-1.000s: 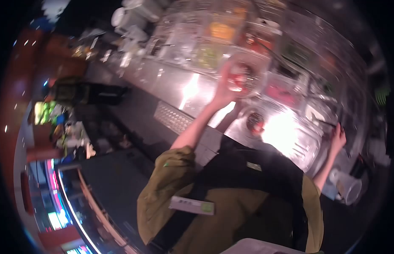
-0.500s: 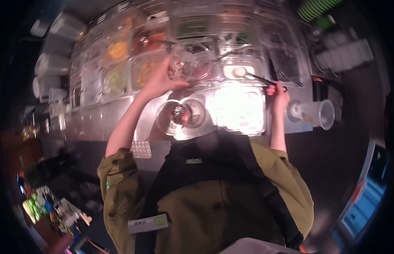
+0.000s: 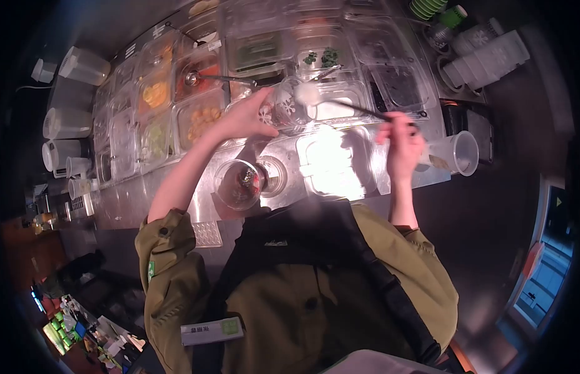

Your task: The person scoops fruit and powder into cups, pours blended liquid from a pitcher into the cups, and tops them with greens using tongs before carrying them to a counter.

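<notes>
My left hand (image 3: 247,119) is wrapped round a clear plastic cup (image 3: 285,111) with a white snowflake print, tipped over the food containers. In my right hand (image 3: 402,144) is the dark handle of a ladle (image 3: 355,108). Its round bowl, blurred and whitish, is at the cup's mouth. Just beyond the handle sits a clear tub (image 3: 340,107) of white contents. Below my left hand, a second clear cup (image 3: 237,187) with something red in it stands on the steel counter, beside a round clear lid or dish (image 3: 273,176).
Rows of clear food bins hold orange pieces (image 3: 154,92), brown balls (image 3: 204,121) and green leaves (image 3: 327,58). Another ladle (image 3: 221,78) rests across the bins. A brightly lit clear container (image 3: 337,165) stands at the front. A clear jug (image 3: 457,154) lies by my right wrist.
The ladle bowl has lifted out of the white tub and moved left to the cup. The cup has tipped toward it. The whole view has shifted slightly.
</notes>
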The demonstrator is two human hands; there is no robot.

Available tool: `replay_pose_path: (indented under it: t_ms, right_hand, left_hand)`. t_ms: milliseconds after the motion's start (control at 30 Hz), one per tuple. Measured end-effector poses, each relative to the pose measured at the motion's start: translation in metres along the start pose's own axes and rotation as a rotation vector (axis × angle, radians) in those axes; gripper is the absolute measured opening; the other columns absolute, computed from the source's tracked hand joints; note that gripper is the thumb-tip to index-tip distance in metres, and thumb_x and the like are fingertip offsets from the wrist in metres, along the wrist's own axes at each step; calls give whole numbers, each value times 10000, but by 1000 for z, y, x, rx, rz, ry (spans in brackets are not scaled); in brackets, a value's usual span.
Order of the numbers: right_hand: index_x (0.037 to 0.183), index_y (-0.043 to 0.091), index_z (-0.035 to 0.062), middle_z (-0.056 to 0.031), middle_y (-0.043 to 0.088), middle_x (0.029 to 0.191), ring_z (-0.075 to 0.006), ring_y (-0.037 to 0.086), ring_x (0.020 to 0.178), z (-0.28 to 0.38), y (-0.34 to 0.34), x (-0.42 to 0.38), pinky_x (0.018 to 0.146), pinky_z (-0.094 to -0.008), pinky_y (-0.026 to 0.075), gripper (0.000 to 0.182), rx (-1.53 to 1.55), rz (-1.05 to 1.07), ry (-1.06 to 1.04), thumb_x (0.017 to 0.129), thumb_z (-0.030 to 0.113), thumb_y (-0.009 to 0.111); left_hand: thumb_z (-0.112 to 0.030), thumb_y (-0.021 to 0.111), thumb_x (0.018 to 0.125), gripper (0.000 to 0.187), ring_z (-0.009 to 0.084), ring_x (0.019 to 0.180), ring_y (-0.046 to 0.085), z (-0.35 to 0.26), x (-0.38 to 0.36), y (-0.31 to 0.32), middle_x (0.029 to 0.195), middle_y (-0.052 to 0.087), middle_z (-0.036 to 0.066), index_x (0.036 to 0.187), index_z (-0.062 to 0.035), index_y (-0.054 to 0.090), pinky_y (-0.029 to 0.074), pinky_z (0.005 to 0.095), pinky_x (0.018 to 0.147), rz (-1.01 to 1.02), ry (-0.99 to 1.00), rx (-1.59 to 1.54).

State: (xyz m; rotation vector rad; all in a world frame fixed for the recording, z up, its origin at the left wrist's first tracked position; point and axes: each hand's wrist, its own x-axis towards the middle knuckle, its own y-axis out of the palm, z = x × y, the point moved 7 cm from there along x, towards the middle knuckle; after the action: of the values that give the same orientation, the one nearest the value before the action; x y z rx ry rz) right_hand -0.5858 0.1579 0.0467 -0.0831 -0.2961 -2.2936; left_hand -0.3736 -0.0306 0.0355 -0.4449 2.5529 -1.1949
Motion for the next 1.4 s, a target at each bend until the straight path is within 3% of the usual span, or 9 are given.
replay_pose_path:
  t_ms: [100,433,633,833,1033,1167,1267,1367,1400]
  right_hand:
    - [902,544,-52,-69,575,653,-127,579,569,36,49,-15,541,-213,447,142,-329,354,-414,841,49,464]
    - [878,529,-34,-66,561,649,-109,518,512,-77,1,-14,448,-204,403,185,694,-227,579,851,138,467]
    - [877,528,-16,-53,535,659,-89,452,547,-80,-47,-1,473,-191,379,157,818,-316,401,855,121,456]
    - [864,546,1,-28,516,628,-77,450,494,-62,-37,11,466,-200,369,195,-94,-213,90,867,181,472]
    - [814,576,1,-41,520,589,-70,483,527,-83,18,26,513,-229,395,164,-640,179,-186,840,149,510]
    - [890,583,0,-19,546,645,-72,486,522,-126,17,20,487,-192,380,211,-398,260,92,859,193,502]
    - [887,561,-5,-36,564,663,-88,513,529,-133,-2,21,478,-199,385,218,-104,52,263,861,202,500]
    - [897,527,-24,-74,568,683,-113,524,532,-138,-28,18,472,-215,399,226,95,-102,378,866,196,486]
    - [905,523,-28,-81,568,688,-116,525,538,-139,-38,17,474,-216,401,228,150,-134,397,868,193,482]
  left_hand:
    - [-324,731,613,730,227,900,514,-20,1,-7,960,514,137,1180,-38,371,428,329,748,65,-88,-103]
    - [-181,748,626,749,133,632,564,-22,-1,5,707,556,71,1204,-18,301,459,252,543,107,-289,-492]
    - [-150,744,628,773,132,643,565,-16,-3,12,676,549,52,1218,-1,266,473,255,591,65,-306,-686]
    - [-136,732,636,800,176,802,505,2,-73,-35,883,467,88,1246,-10,229,431,295,709,-461,-297,-379]
    - [-132,722,643,853,234,977,440,51,-219,-13,1114,378,139,1285,-19,172,385,349,835,-1016,-728,-311]
    - [-130,715,648,889,272,1094,397,69,-263,46,1267,318,173,1312,-25,133,354,385,919,-1130,-979,-322]
    - [-132,712,640,820,285,1107,394,78,-266,83,1218,382,172,1284,-20,218,328,407,939,-1160,-1149,-651]
    - [-244,667,701,827,313,987,467,116,-296,136,1284,220,251,1306,-8,155,412,401,816,-1258,-987,-148]
    - [-264,687,677,890,319,1041,423,86,-278,118,1292,199,260,1306,10,121,381,418,853,-1105,-875,-52]
